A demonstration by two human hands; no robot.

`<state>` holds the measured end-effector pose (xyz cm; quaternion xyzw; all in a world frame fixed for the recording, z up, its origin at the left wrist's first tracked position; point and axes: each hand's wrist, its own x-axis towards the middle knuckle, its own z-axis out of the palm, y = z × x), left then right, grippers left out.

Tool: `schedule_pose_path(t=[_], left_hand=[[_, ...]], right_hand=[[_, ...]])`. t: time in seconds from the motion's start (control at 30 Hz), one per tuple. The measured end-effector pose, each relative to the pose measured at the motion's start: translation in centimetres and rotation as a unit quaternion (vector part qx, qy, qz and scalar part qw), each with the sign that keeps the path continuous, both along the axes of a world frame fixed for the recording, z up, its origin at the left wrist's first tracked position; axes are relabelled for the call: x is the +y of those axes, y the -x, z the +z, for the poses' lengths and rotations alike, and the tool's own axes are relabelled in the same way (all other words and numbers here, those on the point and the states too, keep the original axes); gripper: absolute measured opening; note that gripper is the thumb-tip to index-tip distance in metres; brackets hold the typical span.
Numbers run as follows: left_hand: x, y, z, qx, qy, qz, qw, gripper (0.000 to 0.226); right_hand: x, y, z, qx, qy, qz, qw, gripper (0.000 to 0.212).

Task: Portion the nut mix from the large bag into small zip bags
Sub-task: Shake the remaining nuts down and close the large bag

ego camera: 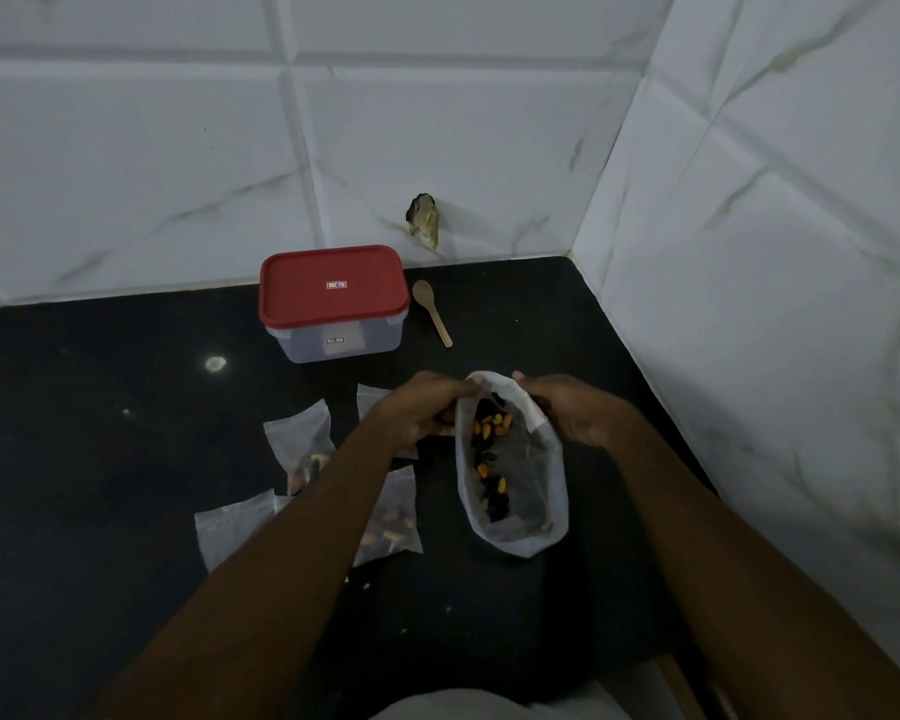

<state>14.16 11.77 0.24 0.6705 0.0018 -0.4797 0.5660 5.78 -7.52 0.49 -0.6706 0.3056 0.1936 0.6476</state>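
Black counter [100, 407] carries filled small zip bags [302, 449] left of the fingers; left hand [427, 407] and right hand [567, 407] pinch the large bag [520, 475] mouth apart; next, probably scooping with the spoon [432, 311].

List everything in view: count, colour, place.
large bag: one, clear, centre of counter, mouth held open
nut mix: orange and black, inside large bag
zip bags: at least four, clear, left of large bag, some holding nuts
box: one, red lid, clear body, by back wall
spoon: one, wooden, right of box
lump: one, dark and tan, on wall; cannot tell what
counter: black
wall: white marbled tiles
left hand: grips bag rim
right hand: grips bag rim
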Motion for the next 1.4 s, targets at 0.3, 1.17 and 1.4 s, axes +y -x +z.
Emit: schedule_pose_path(t=[0.3,1.17,1.4], left_hand=[[1.9,-2.6,-0.6,0.109,0.100,-0.063,0.987,0.034],[0.1,-1.0,-0.1,-0.345,-0.059,-0.061,0.935,0.033],[-0.6,0.2,0.0,-0.418,-0.126,-0.026,0.899,0.034]], right_hand=[[-1.9,-0.5,0.7,-0.008,-0.092,0.096,0.991,0.022],[-1.5,-1.3,-0.6,-0.128,0.395,0.125,0.901,0.023],[-0.8,-0.1,-1.5,-0.125,0.356,-0.006,0.926,0.030]])
